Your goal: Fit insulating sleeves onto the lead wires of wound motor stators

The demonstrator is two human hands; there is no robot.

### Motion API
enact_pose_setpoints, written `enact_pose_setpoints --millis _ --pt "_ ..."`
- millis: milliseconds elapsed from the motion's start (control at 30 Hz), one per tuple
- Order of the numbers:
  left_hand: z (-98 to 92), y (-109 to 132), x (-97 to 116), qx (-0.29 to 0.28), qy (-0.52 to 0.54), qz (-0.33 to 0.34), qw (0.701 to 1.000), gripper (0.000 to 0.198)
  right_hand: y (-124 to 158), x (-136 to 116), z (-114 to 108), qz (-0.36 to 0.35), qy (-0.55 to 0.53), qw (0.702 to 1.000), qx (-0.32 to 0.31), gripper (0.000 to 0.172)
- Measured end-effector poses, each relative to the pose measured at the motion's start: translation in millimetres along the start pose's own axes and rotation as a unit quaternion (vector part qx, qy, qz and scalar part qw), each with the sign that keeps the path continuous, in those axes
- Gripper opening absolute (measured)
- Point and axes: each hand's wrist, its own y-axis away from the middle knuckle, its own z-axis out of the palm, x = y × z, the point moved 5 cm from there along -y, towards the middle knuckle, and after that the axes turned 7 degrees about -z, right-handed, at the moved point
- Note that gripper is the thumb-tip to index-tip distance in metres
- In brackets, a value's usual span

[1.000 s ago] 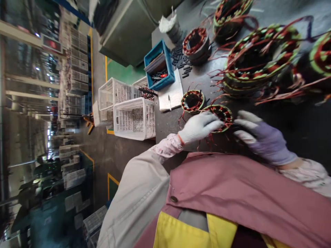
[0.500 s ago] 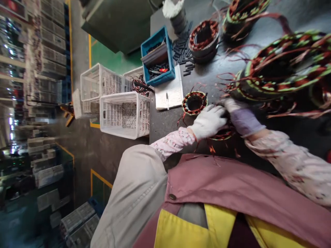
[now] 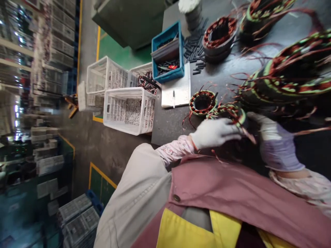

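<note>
- one head-worn view; we look forward and down over our apron point(image 3: 232, 193) onto the bench point(image 3: 176, 131).
- frame is rolled sideways: floor point(image 3: 108, 155) at picture left, bench at right.
- we sit close on left hand point(image 3: 214, 132) and right hand point(image 3: 276, 148).

Bare tabletop point(image 3: 169, 125) lies open between the notepad point(image 3: 178, 93) and the table's near edge, outside the left hand point(image 3: 214, 132). A small wound ring point(image 3: 203, 102) stands just beyond that hand. Large wound rings point(image 3: 287, 79) with loose red wires crowd the room beyond the right hand point(image 3: 276, 146).
</note>
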Motion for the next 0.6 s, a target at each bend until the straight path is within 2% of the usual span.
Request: enact_pose_setpoints --millis 100,167,200,267,367,433,500,600 --pt "-50.9 20.1 -11.0 0.115 0.063 -0.035 0.991 0.042 24.2 -6.0 -11.3 0.000 0.068 0.997 0.026 0.040" --pt "-72.6 24.4 -19.3 0.149 0.006 -0.069 0.986 0.041 28.8 -4.5 -15.5 -0.024 0.118 0.992 0.038 0.039" --pt "-77.2 22.4 -25.1 0.149 -0.042 -0.088 0.984 0.041 28.5 -1.9 -16.6 -0.042 0.146 0.988 0.037 0.038" --pt "-73.5 10.6 -41.0 0.121 -0.141 -0.119 0.975 0.042 25.8 4.8 -15.6 -0.090 0.207 0.974 0.017 0.037" --pt "-44.3 -16.3 -69.8 0.038 -0.229 -0.129 0.964 0.040 21.2 10.6 -5.0 -0.164 0.288 0.943 -0.027 0.035" --pt "-26.5 -29.8 -84.4 0.009 -0.243 -0.125 0.962 0.039 16.4 7.2 8.8 -0.200 0.339 0.918 -0.053 0.034" --pt "-19.9 -34.0 -91.3 0.008 -0.235 -0.129 0.964 0.039 7.3 0.9 27.9 -0.209 0.398 0.888 -0.094 0.033" --pt "-28.8 -21.1 -86.3 0.054 -0.184 -0.155 0.969 0.037 -13.2 -3.8 58.1 -0.177 0.471 0.844 -0.184 0.036"
